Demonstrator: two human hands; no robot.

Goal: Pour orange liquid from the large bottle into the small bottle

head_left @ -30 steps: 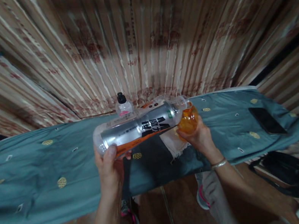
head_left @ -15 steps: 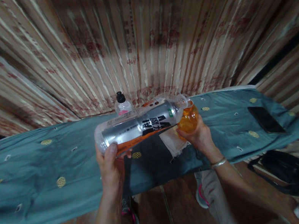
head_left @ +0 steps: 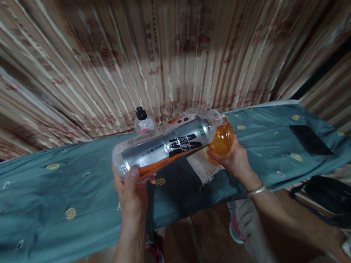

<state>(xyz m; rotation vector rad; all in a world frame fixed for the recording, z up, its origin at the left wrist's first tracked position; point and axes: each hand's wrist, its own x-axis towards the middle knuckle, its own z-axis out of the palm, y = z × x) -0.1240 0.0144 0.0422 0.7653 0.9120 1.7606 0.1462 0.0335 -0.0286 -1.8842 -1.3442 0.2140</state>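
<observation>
My left hand (head_left: 133, 189) is closed round the base end of a large clear bottle (head_left: 161, 147) with a silver, black and orange label. The bottle lies tilted almost level in the air, its mouth pointing right. Under that mouth, my right hand (head_left: 232, 157) grips a small round container (head_left: 221, 139) with orange liquid inside. Whether the mouth touches the container's rim I cannot tell. Below the bottle, a white cloth (head_left: 204, 167) lies on the table. Behind the big bottle stands a clear bottle with a black cap (head_left: 142, 121), its lower part hidden.
A teal cloth with yellow prints covers the table (head_left: 89, 201). At its right end lies a black phone (head_left: 311, 140). On the floor at the right is a black bag (head_left: 337, 200). A striped, patterned curtain (head_left: 154, 49) hangs behind the table.
The large bottle has shifted very slightly to the right and its label has turned a little. Both hands keep their holds.
</observation>
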